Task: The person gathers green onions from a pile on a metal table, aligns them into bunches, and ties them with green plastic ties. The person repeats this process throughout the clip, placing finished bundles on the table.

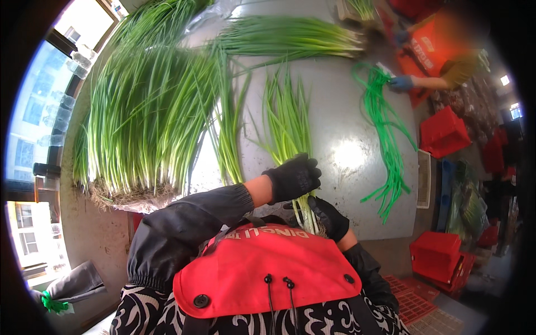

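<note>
A small bunch of green onions [285,120] lies on the metal table, leaves pointing away from me and white root ends close to my red apron. My left hand [295,177], in a black glove, is closed around the middle of the bunch. Lower down, my right hand [330,219], gloved in black too, grips the same bunch by its pale stems; some of its fingers are hidden. To the left, a few loose green onions [229,139] lie beside a large pile of green onions [145,117] with soil on the roots.
More green onions [290,38] lie across the table's [340,117] far side. Green ties [382,128] are spread on the right, near a co-worker's blue-gloved hand [401,84]. Red crates [444,133] stand beyond the right edge. A window [33,111] is at far left.
</note>
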Tool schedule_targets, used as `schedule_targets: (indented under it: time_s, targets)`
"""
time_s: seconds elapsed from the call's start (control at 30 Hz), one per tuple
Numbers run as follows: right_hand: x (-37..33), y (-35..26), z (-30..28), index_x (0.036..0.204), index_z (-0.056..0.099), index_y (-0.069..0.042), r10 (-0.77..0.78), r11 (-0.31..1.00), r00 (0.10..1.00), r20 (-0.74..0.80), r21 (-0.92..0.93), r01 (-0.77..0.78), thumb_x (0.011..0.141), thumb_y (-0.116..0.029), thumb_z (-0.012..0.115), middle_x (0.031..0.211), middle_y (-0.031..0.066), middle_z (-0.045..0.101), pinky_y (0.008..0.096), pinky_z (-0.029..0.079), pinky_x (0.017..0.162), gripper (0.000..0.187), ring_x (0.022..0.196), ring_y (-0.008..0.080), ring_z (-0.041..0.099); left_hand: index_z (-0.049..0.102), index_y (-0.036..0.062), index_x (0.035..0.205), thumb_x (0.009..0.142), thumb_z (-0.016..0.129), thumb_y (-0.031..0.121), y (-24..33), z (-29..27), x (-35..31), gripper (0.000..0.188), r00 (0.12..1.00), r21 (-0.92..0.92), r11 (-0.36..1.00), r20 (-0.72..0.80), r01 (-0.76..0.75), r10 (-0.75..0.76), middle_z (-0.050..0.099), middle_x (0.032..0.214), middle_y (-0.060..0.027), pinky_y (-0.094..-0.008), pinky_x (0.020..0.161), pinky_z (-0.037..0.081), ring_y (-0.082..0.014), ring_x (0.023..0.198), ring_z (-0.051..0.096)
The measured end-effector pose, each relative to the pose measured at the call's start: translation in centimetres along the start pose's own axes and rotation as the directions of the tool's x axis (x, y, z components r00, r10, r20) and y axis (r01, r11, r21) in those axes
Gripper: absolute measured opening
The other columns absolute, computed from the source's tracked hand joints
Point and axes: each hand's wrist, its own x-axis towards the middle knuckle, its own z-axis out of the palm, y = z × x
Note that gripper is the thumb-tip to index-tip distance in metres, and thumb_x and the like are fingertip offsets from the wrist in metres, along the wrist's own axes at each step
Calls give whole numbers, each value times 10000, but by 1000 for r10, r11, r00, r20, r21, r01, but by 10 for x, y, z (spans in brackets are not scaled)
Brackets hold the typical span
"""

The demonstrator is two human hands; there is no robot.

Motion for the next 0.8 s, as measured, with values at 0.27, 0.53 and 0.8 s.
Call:
schedule_targets:
  time_s: [0.27, 0.53, 0.8]
  targets:
    - [0, 8, -12, 1217, 511, 12, -81, 963, 997, 1, -256, 79, 956, -230, 521, 939, 159, 642, 391, 512, 734, 356, 792, 314, 626, 599, 105, 760, 734, 607, 207, 2, -7, 0, 106, 1000, 40, 999, 7, 7, -7, 557, 773, -42, -381, 770, 429, -237, 797, 568]
    - [-1, -21, -3, 1196, 564, -27, 13, 953, 1000, -1, -304, -13, 887, -242, 602, 1056, 155, 632, 379, 498, 789, 379, 918, 311, 620, 561, 5, 1103, 764, 660, 247, 35, -7, -6, 428, 898, -361, 840, 328, 405, -292, 617, 907, -128, -427, 743, 484, -304, 833, 647]
    - [7, -25, 9, 1049, 611, -23, -260, 676, 960, 106, -690, 259, 922, -162, 591, 849, 85, 662, 303, 504, 680, 190, 750, 171, 627, 596, 28, 881, 800, 637, 316, 39, 13, -3, 302, 905, -311, 866, 299, 391, -302, 647, 845, -136, -430, 666, 515, -328, 804, 663]
